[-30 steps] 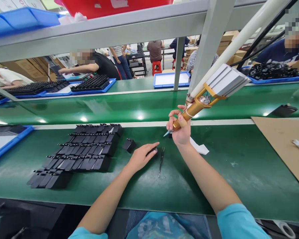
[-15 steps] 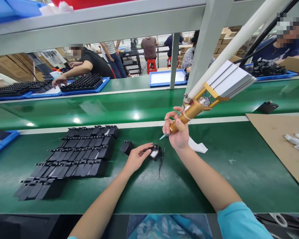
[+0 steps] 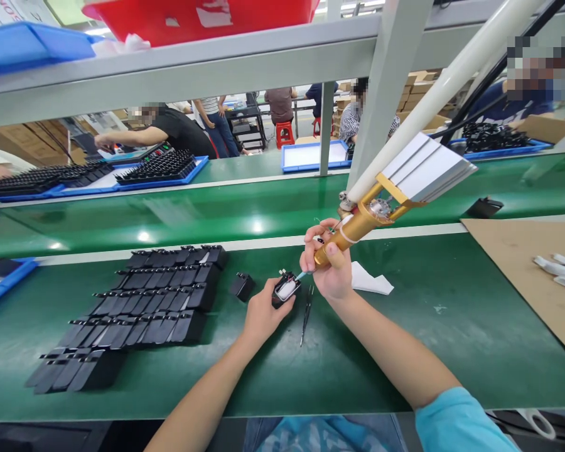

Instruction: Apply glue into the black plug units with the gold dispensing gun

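Observation:
My left hand (image 3: 262, 314) is closed around an open black charger housing (image 3: 286, 289) with white and metal parts inside; two small prongs show at its top. Wrapped in the fingers of my right hand (image 3: 328, 267) is a gold-coloured glue gun (image 3: 353, 232), tilted down to the left. Its pale blue nozzle (image 3: 301, 275) is at the housing's right edge; whether it touches I cannot tell. Dark tweezers (image 3: 306, 316) lie just right of my left hand. Another black housing (image 3: 242, 286) sits to its left.
Rows of black housings (image 3: 155, 295) cover the left of the green bench (image 3: 381, 358). White paper (image 3: 371, 279) lies by my right wrist, cardboard (image 3: 527, 270) farther right. A white pole (image 3: 433, 107) slants above the glue gun. Beyond the conveyor (image 3: 207, 207), co-workers sit near blue trays (image 3: 315, 168).
My left hand has taken hold of the housing and raised and tilted it. The glue gun's nozzle has come down to the housing. The view has tipped slightly upward.

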`<state>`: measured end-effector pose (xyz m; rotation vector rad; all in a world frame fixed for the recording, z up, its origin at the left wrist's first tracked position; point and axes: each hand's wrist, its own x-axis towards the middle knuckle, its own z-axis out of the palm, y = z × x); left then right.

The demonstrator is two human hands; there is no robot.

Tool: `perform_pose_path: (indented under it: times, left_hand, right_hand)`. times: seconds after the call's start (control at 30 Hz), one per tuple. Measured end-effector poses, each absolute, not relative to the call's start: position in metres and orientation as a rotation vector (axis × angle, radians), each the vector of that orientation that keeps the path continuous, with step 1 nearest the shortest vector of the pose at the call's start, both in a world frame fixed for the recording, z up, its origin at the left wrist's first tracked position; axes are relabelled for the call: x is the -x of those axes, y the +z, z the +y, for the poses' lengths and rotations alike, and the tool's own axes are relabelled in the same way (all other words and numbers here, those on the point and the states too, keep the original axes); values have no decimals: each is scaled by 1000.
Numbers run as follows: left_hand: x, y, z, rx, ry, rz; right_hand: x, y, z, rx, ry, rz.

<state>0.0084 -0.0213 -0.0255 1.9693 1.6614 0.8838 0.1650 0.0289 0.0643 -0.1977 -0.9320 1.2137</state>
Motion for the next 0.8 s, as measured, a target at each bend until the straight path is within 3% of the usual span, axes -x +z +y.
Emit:
perform_pose_path:
  times: [0.33, 0.8]
  left_hand:
    - [-6, -15, -25, -2087, 1196, 1601]
    - [-6, -13, -27, -2029, 1135, 1623]
  right_hand:
    - [-165, 64, 24, 167, 1178, -946]
    - [-163, 65, 24, 175, 1165, -949]
